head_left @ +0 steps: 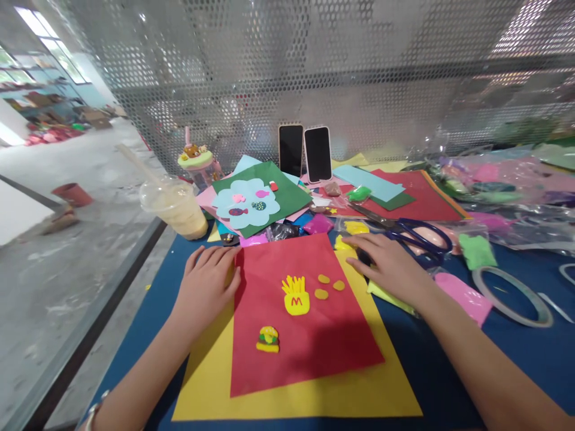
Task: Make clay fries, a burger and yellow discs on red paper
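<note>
A red paper sheet [269, 377] lies on a larger yellow sheet [359, 401]. On the red sheet are a yellow clay fries box [297, 302] with an M on it, a small clay burger [268, 339] and three flat tan clay pieces [321, 294]. My left hand [209, 278] rests flat at the red sheet's left edge, fingers stretched out and holding nothing. Across the sheet, my right hand [381, 263] reaches over the upper right corner. Its fingertips are at a yellow clay lump [341, 244], thumb and forefinger apart; whether they touch it is hard to tell.
Purple-handled scissors [417, 236], a tape roll [512, 296] and bagged clay [478, 250] lie to the right. Behind are two phones [318, 154] and a cloud-shaped cutout [248, 203]. A drink cup [175, 206] stands near the left edge, before a perforated metal panel [251, 78].
</note>
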A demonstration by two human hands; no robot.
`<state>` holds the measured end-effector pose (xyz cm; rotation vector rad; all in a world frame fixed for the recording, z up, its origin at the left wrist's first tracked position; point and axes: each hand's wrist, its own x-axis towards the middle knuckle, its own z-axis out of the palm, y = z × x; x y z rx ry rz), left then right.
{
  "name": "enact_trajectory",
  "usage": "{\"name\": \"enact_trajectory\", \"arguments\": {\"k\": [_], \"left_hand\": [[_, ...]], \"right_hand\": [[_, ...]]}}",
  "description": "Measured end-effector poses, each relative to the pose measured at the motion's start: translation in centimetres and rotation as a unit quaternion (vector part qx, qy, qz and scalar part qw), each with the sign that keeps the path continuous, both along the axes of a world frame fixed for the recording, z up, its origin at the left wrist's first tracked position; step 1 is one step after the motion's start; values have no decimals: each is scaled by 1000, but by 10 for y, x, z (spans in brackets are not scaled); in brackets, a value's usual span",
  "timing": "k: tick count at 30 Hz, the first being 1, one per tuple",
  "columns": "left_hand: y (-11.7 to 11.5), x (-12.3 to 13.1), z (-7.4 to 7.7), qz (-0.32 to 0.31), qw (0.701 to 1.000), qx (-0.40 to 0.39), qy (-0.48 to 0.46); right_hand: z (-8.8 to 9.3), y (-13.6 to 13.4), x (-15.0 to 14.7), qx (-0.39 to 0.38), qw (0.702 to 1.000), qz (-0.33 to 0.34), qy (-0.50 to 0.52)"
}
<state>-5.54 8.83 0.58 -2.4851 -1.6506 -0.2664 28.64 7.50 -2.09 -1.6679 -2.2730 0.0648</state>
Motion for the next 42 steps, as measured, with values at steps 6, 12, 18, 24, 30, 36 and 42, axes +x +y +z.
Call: {"name": "enact_trajectory", "arguments": {"k": [6, 12, 18, 24, 30, 36, 42], "left_hand": [[-1, -1, 3, -15, 999, 15, -33], [1, -5, 8, -16, 993, -12, -114], [0, -6, 11, -4, 992, 1, -130], [-1, 1, 10, -11, 991, -29, -131], [-2, 6, 6, -12, 994, 23, -104], [0, 2, 5, -10, 984, 61, -170], [-17, 25, 18, -45, 917, -83, -388]], "right_hand": [[-6, 5, 2, 14, 999, 9, 27], [-11, 5, 4, -2, 1000, 3, 26], [-6, 7, 3, -20, 999, 4, 49], [1, 11, 9, 15, 994, -52, 92], [7, 43, 9, 37, 991, -112, 58], [10, 66, -6, 56, 991, -98, 74], [48, 13, -56, 145, 969, 35, 197]]}}
